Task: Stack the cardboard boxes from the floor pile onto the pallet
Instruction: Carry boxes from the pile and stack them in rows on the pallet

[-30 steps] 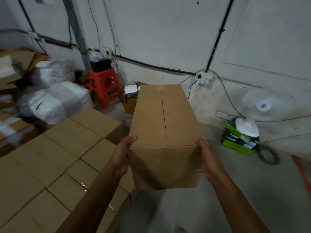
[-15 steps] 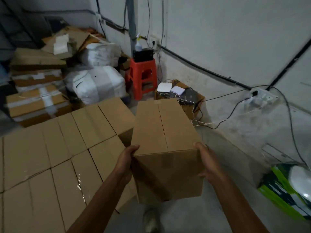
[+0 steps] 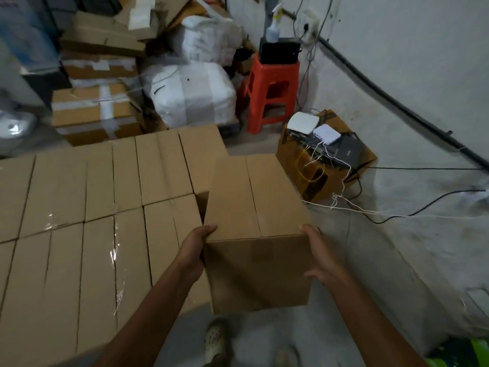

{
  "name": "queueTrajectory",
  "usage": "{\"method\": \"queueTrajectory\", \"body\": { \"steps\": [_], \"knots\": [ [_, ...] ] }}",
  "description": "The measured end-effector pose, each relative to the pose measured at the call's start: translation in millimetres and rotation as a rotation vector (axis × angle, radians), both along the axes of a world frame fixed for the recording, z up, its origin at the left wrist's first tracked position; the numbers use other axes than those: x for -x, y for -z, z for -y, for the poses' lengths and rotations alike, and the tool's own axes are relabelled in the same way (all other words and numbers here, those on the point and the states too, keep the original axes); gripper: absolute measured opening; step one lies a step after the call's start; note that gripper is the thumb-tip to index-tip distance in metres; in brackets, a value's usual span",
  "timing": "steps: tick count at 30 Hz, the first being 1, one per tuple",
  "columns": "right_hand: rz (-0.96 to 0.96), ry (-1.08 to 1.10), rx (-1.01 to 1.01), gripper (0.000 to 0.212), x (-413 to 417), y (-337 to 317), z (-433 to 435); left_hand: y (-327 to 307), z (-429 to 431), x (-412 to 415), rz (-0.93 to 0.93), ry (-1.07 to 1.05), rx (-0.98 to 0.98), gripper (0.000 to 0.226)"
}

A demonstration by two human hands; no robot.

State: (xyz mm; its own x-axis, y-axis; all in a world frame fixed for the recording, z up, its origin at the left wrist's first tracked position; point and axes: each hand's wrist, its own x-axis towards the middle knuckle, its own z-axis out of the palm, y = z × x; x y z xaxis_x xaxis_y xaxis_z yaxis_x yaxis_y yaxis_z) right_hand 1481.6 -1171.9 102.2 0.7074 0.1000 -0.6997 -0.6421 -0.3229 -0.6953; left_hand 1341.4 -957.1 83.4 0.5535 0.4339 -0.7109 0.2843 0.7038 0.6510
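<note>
holding a closed cardboard box [image 3: 254,207] in the middle of the frame, the person has one hand at each near corner. the left hand [image 3: 194,250] grips the left corner and the right hand [image 3: 321,256] grips the right one, with a digit across the front face. the box's top flaps meet in a seam down the middle, so its contents are hidden. it hangs above the grey floor, just beside the right edge of the stacked boxes [image 3: 92,207]; i cannot tell whether it touches them.

those stacked boxes fill the left half of the frame, all shut and packed side by side in rows, with clear tape glinting on some tops.

right of centre, against the wall, an open carton [image 3: 304,178] holds a white router [image 3: 303,123], a smaller white unit [image 3: 326,135] and a dark device [image 3: 349,152], with thin white and yellow wires trailing out. a mark on the dark device is too blurred to read.

at upper centre a red stool [image 3: 272,88] carries a black box [image 3: 279,50] with a spray bottle [image 3: 274,27] on top. left of it lie white sacks [image 3: 193,96], tied shut, and at upper left sit taped cartons [image 3: 98,112], also closed. a light shoe [image 3: 215,340] shows at the bottom edge.
</note>
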Motion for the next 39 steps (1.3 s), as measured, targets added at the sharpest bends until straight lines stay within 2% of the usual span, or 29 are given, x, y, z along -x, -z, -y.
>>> {"method": "queueTrajectory", "body": {
  "steps": [8, 11, 15, 23, 27, 34, 39],
  "knots": [
    [-0.225, -0.292, 0.041, 0.024, -80, 97, 46, 83, 68, -15, -0.099, -0.112, -0.016, 0.038],
    [-0.214, -0.368, 0.059, 0.025, -92, 136, 55, 125, 94, -12, -0.121, -0.134, 0.019, 0.041],
    [-0.176, -0.427, 0.076, 0.034, -87, 195, 66, 183, 121, -4, -0.154, -0.201, 0.102, 0.030],
    [-0.182, -0.548, 0.060, 0.034, -72, 317, 79, 298, 132, 16, -0.132, -0.307, 0.169, 0.042],
    [-0.165, -0.602, 0.053, 0.040, -64, 378, 88, 349, 147, 26, -0.184, -0.361, 0.140, 0.030],
    [-0.132, -0.655, 0.083, 0.044, -52, 456, 113, 441, 171, 44, -0.184, -0.500, 0.343, 0.070],
    [-0.066, -0.624, 0.112, 0.045, -51, 496, 99, 502, 160, 49, -0.185, -0.772, 0.457, 0.109]
  ]
}}
